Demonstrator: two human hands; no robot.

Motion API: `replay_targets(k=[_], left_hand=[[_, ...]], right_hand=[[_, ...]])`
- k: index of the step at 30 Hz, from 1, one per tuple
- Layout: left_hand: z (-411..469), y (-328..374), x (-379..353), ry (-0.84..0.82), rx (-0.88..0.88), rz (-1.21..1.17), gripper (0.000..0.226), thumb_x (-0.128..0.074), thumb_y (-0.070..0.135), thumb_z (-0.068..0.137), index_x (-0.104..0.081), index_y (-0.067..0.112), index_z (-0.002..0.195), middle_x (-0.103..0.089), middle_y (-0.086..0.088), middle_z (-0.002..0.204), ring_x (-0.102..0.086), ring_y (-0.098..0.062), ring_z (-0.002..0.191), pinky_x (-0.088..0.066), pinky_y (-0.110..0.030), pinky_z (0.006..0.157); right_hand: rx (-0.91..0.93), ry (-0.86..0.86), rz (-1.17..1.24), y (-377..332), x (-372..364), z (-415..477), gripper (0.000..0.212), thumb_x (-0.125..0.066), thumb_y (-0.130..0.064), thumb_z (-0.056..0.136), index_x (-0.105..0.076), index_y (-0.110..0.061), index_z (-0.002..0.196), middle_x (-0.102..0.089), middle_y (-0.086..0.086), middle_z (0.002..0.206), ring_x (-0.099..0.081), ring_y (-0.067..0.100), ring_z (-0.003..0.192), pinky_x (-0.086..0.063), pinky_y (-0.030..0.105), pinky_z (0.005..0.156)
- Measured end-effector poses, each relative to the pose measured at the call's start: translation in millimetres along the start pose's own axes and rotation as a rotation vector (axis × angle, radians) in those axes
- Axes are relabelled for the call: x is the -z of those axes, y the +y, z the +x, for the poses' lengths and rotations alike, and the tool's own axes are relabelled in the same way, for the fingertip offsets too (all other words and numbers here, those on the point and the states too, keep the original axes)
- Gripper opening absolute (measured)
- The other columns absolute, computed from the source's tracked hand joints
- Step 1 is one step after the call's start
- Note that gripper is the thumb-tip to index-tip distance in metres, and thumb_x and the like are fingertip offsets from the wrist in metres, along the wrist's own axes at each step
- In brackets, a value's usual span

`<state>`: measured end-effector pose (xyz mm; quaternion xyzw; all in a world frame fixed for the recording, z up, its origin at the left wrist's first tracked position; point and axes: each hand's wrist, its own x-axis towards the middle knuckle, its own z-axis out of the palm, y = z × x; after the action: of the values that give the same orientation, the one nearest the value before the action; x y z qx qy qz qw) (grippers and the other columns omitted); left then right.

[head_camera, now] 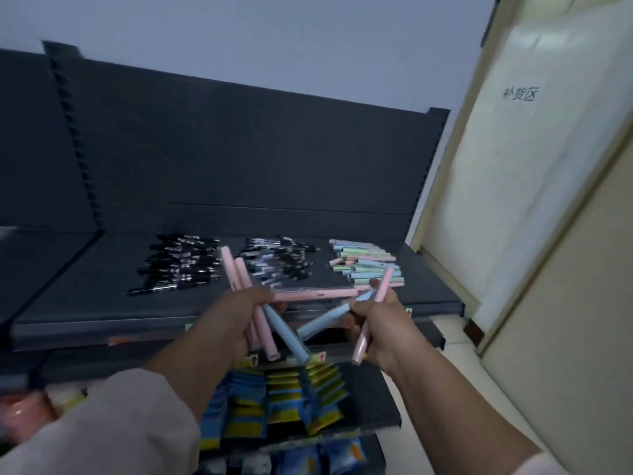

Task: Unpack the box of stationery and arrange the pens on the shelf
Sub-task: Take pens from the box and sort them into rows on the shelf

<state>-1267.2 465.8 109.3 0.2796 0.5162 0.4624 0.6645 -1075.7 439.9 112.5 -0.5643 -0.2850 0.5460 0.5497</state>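
Observation:
My left hand [233, 317] grips a splayed bunch of pastel pens [263, 323], pink and light blue, in front of the dark shelf [85, 303]. My right hand [380, 320] holds a pink pen [373, 315] and a light blue pen [325, 322] close beside the left hand. Three groups lie on the shelf: black pens [178, 264] at left, black and clear pens [279, 262] in the middle, pastel pens [368, 264] at right. No box is in view.
Below the top shelf, a lower shelf [383, 406] carries blue and yellow packets [274, 402]. A cream door [534, 186] with a paper sign stands to the right. The shelf's dark back panel [239, 149] rises behind the pens.

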Motion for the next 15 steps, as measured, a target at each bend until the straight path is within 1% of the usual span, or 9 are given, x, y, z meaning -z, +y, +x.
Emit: replay_targets(k=[2,3,6,8,10,11,13,14,15], left_hand=[[14.1,-5.0,-20.5,-0.016,-0.005,0.061,0.007,-0.064,0.009,0.087,-0.061,0.004,0.09,-0.066,-0.013,0.078,-0.061,-0.025,0.075,-0.051,-0.043,0.08],[22.1,-6.5,-28.3,-0.015,-0.011,0.093,0.009,-0.067,0.01,0.085,-0.063,0.004,0.091,-0.066,-0.013,0.08,-0.061,-0.025,0.075,-0.051,-0.042,0.081],[49.2,-6.9,-48.6,-0.047,-0.013,0.176,0.017,-0.071,0.014,0.081,-0.066,0.005,0.094,-0.064,-0.014,0.081,-0.059,-0.027,0.07,-0.051,-0.036,0.066],[68.0,-5.5,-61.2,-0.099,-0.003,0.202,0.016,-0.073,0.011,0.079,-0.066,0.006,0.092,-0.064,-0.015,0.08,-0.059,-0.028,0.071,-0.049,-0.035,0.065],[86.2,-2.7,-75.0,-0.145,-0.001,0.223,0.011,-0.073,0.009,0.078,-0.066,0.008,0.086,-0.065,-0.013,0.078,-0.058,-0.027,0.071,-0.047,-0.034,0.067],[95.9,-0.5,-82.0,-0.167,-0.001,0.23,0.009,-0.072,0.009,0.079,-0.066,0.008,0.085,-0.065,-0.012,0.076,-0.059,-0.025,0.069,-0.047,-0.031,0.065],[116.8,3.8,-95.4,-0.19,-0.01,0.242,0.009,-0.071,0.007,0.08,-0.066,0.008,0.087,-0.065,-0.009,0.07,-0.061,-0.019,0.058,-0.047,-0.025,0.054],[127.0,5.9,-101.5,-0.196,-0.012,0.247,0.011,-0.071,0.006,0.079,-0.065,0.007,0.088,-0.065,-0.008,0.067,-0.061,-0.017,0.053,-0.047,-0.024,0.05],[137.0,7.9,-106.9,-0.206,-0.009,0.255,0.014,-0.072,0.005,0.079,-0.065,0.006,0.091,-0.065,-0.007,0.063,-0.061,-0.017,0.051,-0.047,-0.024,0.05]], right_hand=[[-0.016,-0.008,0.081,-3.9,14.2,11.0,0.036,-0.049,0.005,0.093,-0.047,-0.023,0.117,-0.057,0.017,0.086,-0.049,0.016,0.052,-0.04,0.026,0.048],[-0.02,-0.01,0.107,-5.0,19.3,16.9,0.037,-0.049,0.005,0.094,-0.048,-0.021,0.12,-0.058,0.017,0.086,-0.051,0.015,0.051,-0.041,0.025,0.047],[-0.016,0.022,0.175,-10.7,32.9,38.1,0.031,-0.047,0.004,0.095,-0.048,-0.014,0.121,-0.062,0.02,0.095,-0.062,0.017,0.056,-0.045,0.023,0.048],[-0.019,0.068,0.193,-18.3,41.7,56.0,0.024,-0.047,0.004,0.095,-0.05,-0.013,0.112,-0.063,0.023,0.101,-0.065,0.022,0.065,-0.047,0.023,0.049],[-0.019,0.113,0.2,-27.4,48.5,76.2,0.021,-0.048,0.005,0.094,-0.05,-0.013,0.104,-0.063,0.023,0.095,-0.063,0.024,0.068,-0.05,0.023,0.047],[-0.021,0.132,0.209,-31.9,51.0,86.6,0.021,-0.048,0.006,0.094,-0.05,-0.012,0.103,-0.063,0.023,0.095,-0.062,0.024,0.068,-0.051,0.022,0.046],[-0.027,0.147,0.223,-40.3,53.6,106.3,0.022,-0.048,0.008,0.092,-0.051,-0.009,0.105,-0.065,0.023,0.1,-0.065,0.026,0.072,-0.053,0.022,0.048],[-0.029,0.152,0.225,-44.2,54.5,115.8,0.023,-0.049,0.009,0.092,-0.052,-0.008,0.106,-0.065,0.023,0.101,-0.067,0.029,0.078,-0.055,0.023,0.05],[-0.032,0.159,0.226,-48.3,55.2,125.0,0.023,-0.049,0.01,0.091,-0.052,-0.008,0.106,-0.065,0.023,0.103,-0.068,0.032,0.085,-0.057,0.024,0.052]])
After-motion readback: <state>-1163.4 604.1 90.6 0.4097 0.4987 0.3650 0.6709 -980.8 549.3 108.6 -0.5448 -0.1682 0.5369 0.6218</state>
